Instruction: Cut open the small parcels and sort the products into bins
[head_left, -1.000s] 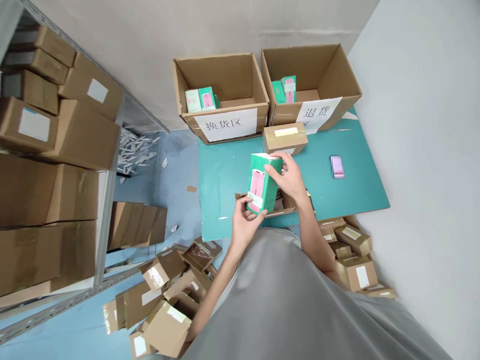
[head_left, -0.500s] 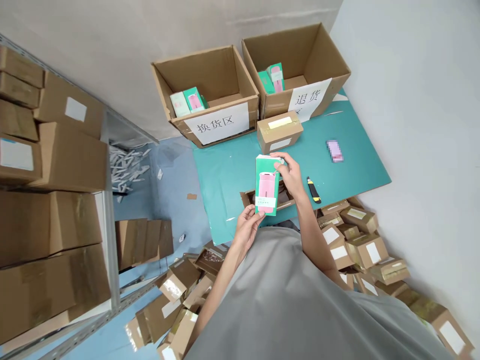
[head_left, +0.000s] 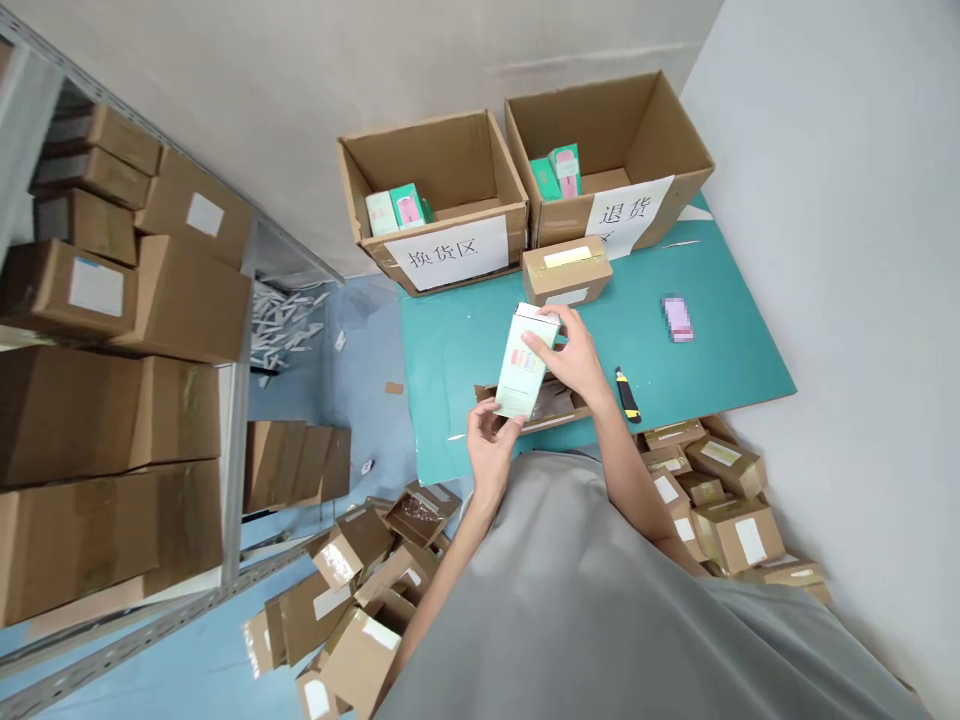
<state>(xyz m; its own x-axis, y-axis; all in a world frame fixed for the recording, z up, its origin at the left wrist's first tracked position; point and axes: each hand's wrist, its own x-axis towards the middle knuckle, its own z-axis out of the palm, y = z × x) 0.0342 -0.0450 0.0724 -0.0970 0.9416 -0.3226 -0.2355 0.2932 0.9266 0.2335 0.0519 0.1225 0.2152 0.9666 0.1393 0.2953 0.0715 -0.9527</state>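
A tall product box (head_left: 521, 372) is held up in front of me, its pale mint side with small coloured print facing the camera. My left hand (head_left: 491, 440) grips its lower end, and my right hand (head_left: 568, 350) holds the upper right edge, thumb across the face. Beneath it on the green table (head_left: 442, 340) lies an opened brown carton (head_left: 559, 400), partly hidden by the product box and my hands. To the right of my right forearm rests a yellow and black utility knife (head_left: 628, 393).
Two big cardboard bins (head_left: 459, 250) (head_left: 637, 215) with paper signs stand at the back, each holding green boxes. A taped carton (head_left: 568, 272) sits before them. A pixelated pink item (head_left: 677, 318) lies at right. Cartons fill the left shelf (head_left: 232, 470) and lie heaped on the floor (head_left: 367, 395).
Between my hands the product box has been turned: its green face with the pink picture has given way to the pale mint side. Both hands keep hold. The camera view has shifted.
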